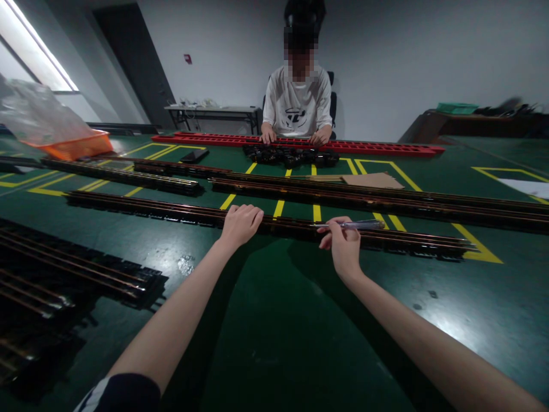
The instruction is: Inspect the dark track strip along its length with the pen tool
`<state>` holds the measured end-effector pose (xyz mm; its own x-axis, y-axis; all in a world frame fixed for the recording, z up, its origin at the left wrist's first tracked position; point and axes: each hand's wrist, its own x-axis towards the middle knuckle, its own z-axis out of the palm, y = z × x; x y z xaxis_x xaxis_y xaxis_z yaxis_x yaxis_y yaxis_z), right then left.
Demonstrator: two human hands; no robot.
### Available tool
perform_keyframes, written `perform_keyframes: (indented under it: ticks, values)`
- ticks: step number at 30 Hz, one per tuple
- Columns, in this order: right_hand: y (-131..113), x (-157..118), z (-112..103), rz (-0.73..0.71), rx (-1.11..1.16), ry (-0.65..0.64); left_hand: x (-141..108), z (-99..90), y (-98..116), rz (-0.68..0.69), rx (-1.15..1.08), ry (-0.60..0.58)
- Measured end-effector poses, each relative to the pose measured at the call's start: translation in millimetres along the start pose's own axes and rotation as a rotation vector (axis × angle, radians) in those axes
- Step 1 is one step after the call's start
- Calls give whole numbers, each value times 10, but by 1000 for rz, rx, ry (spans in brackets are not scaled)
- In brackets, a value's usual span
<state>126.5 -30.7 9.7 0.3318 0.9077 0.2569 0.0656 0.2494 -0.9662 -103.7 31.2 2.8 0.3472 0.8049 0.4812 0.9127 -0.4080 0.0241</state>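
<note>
A long dark rail assembly with copper-coloured strips (171,210) lies across the green table in front of me. My left hand (241,223) rests on its middle, fingers curled over it; whether they grip it is partly hidden. To the right, my right hand (343,243) holds a screwdriver with a clear handle (364,225) between thumb and fingers. The thin shaft points left, over the rail. Behind runs a second long dark rail (407,204), with a brown cardboard piece (373,181) just past it.
Several dark rails (77,257) are stacked at the near left. An orange basket (77,146) holds clear plastic bags. Across the table a person (298,106) has both hands at a red rail (386,148), near a pile of black parts (291,155). A phone-like object (194,155) lies farther left.
</note>
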Motion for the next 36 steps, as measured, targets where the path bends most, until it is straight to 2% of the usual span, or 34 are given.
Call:
perform_keyframes:
  ticks: [15,28,36]
  values:
    - [2,0,10,-2,-5,6,3,15,-8,-2,47,13]
    - [13,-2,-3,-21,-5,-138,-10,-14,-75,-63,41,-6]
    - [28,15,-5,-11,-22,-143,-49,-8,10,13,-3,22]
